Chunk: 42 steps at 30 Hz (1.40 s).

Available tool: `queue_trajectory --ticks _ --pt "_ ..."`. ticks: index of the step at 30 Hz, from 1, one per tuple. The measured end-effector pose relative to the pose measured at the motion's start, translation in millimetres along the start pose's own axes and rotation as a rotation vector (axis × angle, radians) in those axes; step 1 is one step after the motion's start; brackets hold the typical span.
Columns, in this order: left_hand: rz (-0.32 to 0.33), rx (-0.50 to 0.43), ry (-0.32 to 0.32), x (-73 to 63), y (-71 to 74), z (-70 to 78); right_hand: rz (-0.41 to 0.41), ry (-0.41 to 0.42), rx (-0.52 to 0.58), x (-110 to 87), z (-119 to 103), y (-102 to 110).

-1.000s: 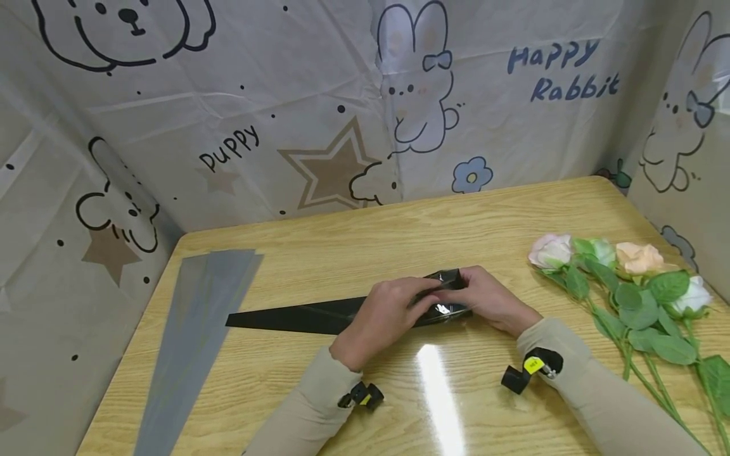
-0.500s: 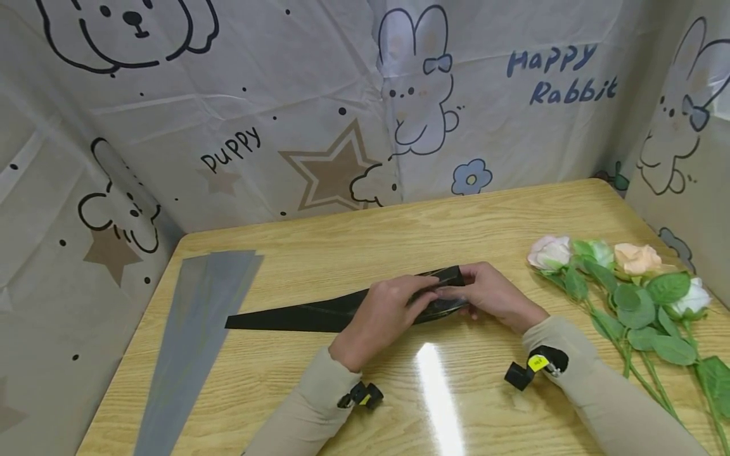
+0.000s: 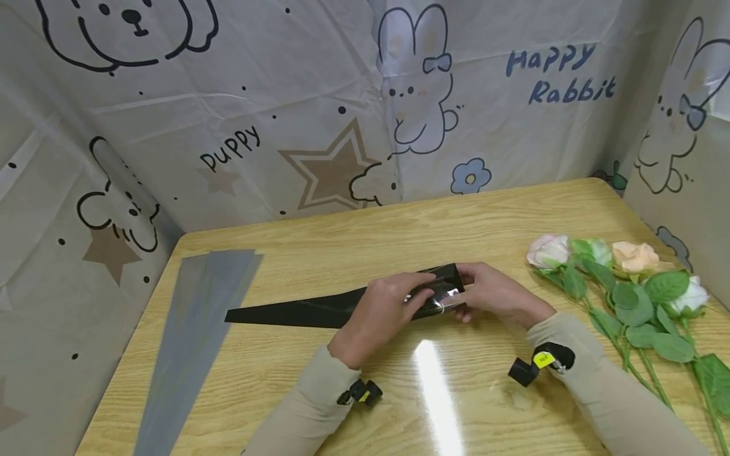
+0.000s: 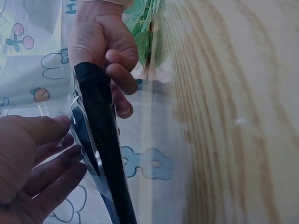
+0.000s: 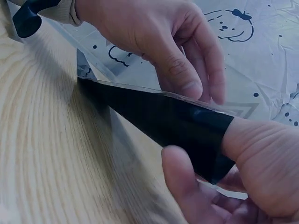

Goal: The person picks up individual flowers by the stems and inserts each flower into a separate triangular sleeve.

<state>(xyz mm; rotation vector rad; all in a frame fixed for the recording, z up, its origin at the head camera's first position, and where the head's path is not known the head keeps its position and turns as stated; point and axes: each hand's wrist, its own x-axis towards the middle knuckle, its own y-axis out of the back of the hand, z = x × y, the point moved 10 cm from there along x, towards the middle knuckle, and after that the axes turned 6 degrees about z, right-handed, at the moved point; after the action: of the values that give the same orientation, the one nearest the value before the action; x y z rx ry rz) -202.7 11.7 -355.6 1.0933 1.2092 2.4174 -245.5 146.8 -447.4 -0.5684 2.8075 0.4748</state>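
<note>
A long, tapering black flower sleeve (image 3: 296, 311) with a clear film front lies across the middle of the table, narrow tip to the left. Its wide mouth is at my right hand (image 3: 496, 292), which grips that end; in the right wrist view the thumb side disappears into the mouth of the black sleeve (image 5: 173, 123) while fingers curl beneath. Farther along, my left hand (image 3: 376, 310) pinches the clear film between thumb and fingers. Seen from the left wrist, the film (image 4: 86, 135) stands slightly off the black backing, close to the left fingertips (image 4: 74, 153).
A stack of translucent grey sleeves (image 3: 199, 329) lies at the table's left. Several artificial roses, among them a peach rose (image 3: 635, 256) and a pink rose (image 3: 547, 251), lie at the right with long green stems. A printed cloth (image 3: 319, 76) hangs behind the wooden table (image 3: 319, 259).
The right hand has shifted slightly to the right, with its fingers showing more below the sleeve. The sleeve's mouth looks flatter and straighter. The left hand stays almost in place.
</note>
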Motion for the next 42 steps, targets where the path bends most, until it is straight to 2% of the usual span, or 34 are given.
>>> queue_trajectory --ticks 7,16,23,30,37,42 --pt "0.005 -0.020 -0.005 0.0 1.2 1.5 -0.028 0.031 0.008 0.6 -2.3 1.6" --pt "0.019 -0.019 -0.006 0.3 3.9 -1.1 0.007 0.060 -0.025 -2.5 -6.1 15.9" --pt "0.031 -0.026 -0.007 0.8 5.2 -3.2 0.093 0.057 -0.134 -15.1 -19.7 40.2" --pt "0.043 -0.025 -0.020 0.5 7.5 -2.0 0.217 0.041 -0.204 -30.8 -35.0 72.8" --pt "0.023 -0.018 0.011 0.3 7.9 -5.4 0.348 0.010 -0.334 -44.2 -34.0 110.2" --pt "0.002 -0.003 0.017 -0.3 7.1 -6.8 0.411 -0.036 -0.432 -54.9 -31.6 133.6"
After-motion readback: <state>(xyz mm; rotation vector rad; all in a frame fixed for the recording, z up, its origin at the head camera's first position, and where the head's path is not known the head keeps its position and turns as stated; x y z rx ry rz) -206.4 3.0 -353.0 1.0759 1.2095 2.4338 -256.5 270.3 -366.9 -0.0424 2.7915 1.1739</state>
